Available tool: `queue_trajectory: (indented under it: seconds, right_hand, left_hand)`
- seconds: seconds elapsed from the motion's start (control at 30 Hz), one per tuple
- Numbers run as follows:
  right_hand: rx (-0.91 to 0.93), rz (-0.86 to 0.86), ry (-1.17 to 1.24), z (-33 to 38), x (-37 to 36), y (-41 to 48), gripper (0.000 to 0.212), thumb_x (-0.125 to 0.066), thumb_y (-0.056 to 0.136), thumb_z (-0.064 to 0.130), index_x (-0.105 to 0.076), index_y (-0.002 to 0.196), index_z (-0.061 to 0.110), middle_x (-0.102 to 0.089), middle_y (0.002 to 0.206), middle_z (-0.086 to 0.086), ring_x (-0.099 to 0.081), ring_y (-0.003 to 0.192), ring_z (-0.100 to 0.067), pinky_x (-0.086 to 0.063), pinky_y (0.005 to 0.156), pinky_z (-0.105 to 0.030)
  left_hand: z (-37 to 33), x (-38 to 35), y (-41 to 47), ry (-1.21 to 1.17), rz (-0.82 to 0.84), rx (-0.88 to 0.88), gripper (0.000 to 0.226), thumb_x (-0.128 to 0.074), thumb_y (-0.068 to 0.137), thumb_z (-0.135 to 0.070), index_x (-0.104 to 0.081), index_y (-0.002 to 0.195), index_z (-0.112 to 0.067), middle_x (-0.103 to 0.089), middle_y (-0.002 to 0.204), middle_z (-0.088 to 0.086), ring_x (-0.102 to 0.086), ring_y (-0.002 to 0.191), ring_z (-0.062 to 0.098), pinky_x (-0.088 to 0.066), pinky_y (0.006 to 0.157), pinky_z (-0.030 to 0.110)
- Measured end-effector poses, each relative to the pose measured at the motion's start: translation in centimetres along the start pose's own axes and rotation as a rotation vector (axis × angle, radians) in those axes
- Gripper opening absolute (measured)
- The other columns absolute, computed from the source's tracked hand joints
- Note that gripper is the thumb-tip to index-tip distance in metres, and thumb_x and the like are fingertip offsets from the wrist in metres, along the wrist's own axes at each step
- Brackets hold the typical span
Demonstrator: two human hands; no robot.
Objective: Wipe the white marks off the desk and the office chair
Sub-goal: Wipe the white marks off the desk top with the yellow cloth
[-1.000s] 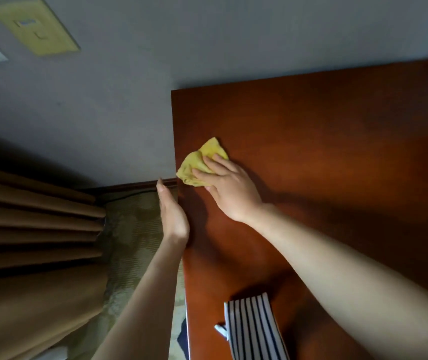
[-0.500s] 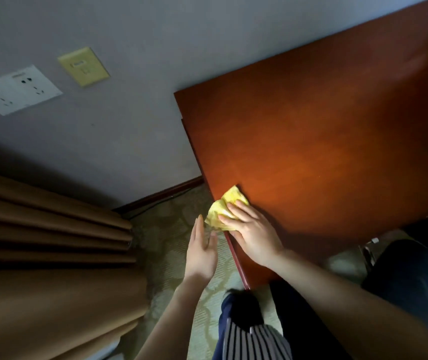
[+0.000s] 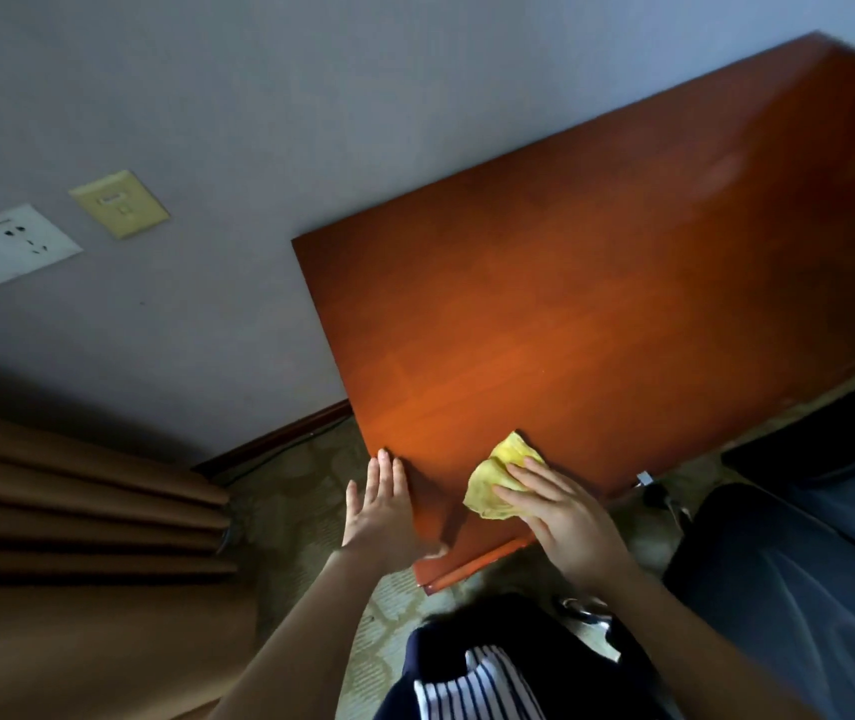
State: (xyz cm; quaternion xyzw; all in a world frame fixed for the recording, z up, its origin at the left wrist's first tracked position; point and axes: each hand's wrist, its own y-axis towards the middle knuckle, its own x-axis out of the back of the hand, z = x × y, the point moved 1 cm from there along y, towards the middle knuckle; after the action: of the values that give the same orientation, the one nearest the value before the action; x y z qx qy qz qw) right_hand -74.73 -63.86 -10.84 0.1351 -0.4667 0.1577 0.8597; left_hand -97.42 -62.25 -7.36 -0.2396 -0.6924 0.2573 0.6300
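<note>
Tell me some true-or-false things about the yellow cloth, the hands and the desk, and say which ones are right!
1. The right hand presses a yellow cloth on the desk. True.
2. The left hand holds a spray bottle. False: it holds nothing; its fingers are straight, at the desk's side edge.
3. The cloth lies at the desk's far end. False: it lies near the corner closest to the person.
4. The wall has a white socket plate and a yellowish plate. True.
5. The curtain is blue. False: it is brown.
</note>
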Motion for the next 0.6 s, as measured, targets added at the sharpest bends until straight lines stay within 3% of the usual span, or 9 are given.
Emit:
queue_trajectory:
  seconds: [0.17, 0.37, 0.5, 0.6]
  right_hand:
    - [-0.046, 0.032, -0.067, -6.6, 4.0, 1.0, 0.043, -0.062, 0.087, 0.004, -0.062, 0.124, 0.024, -0.053, 0.136, 0.004, -0.044, 0.131, -0.018, -0.036, 0.104, -0.035]
    - [-0.226, 0.069, -0.099, -13.5, 9.3, 4.8, 0.044, -0.053, 0.093, 0.005, -0.054, 0.132, 0.025, -0.042, 0.145, 0.004, -0.031, 0.139, -0.017, -0.03, 0.112, -0.037]
    - [-0.554, -0.041, -0.027, -14.3, 10.2, 7.5, 0.043, -0.05, 0.096, 0.007, -0.054, 0.132, 0.029, -0.04, 0.147, 0.004, -0.027, 0.14, -0.017, -0.041, 0.103, -0.038]
    - [-0.697, -0.167, -0.05, -13.0, 9.2, 8.8, 0.04, -0.048, 0.096, 0.009, -0.057, 0.129, 0.031, -0.043, 0.146, 0.004, -0.028, 0.139, -0.017, -0.044, 0.096, -0.038]
  left_hand:
    - [-1.0, 0.2, 0.2, 0.078, 0.04, 0.018, 0.128, -0.062, 0.075, -0.067, 0.022, 0.144, -0.001, 0.032, 0.151, 0.016, 0.025, 0.142, 0.028, 0.008, 0.116, 0.045]
    - [-0.8, 0.6, 0.4, 0.103, 0.053, 0.015, 0.104, -0.043, 0.087, -0.065, 0.017, 0.147, -0.005, 0.029, 0.154, 0.013, 0.02, 0.144, 0.025, 0.004, 0.116, 0.047]
    - [-0.7, 0.8, 0.3, 0.108, 0.042, 0.0, 0.083, -0.034, 0.097, -0.051, 0.015, 0.148, -0.006, 0.026, 0.155, 0.012, 0.017, 0.145, 0.024, 0.002, 0.117, 0.046]
    - [-0.4, 0.6, 0.1, 0.058, 0.027, -0.022, 0.072, -0.034, 0.099, -0.024, 0.015, 0.149, -0.008, 0.027, 0.155, 0.009, 0.018, 0.145, 0.021, 0.002, 0.118, 0.044]
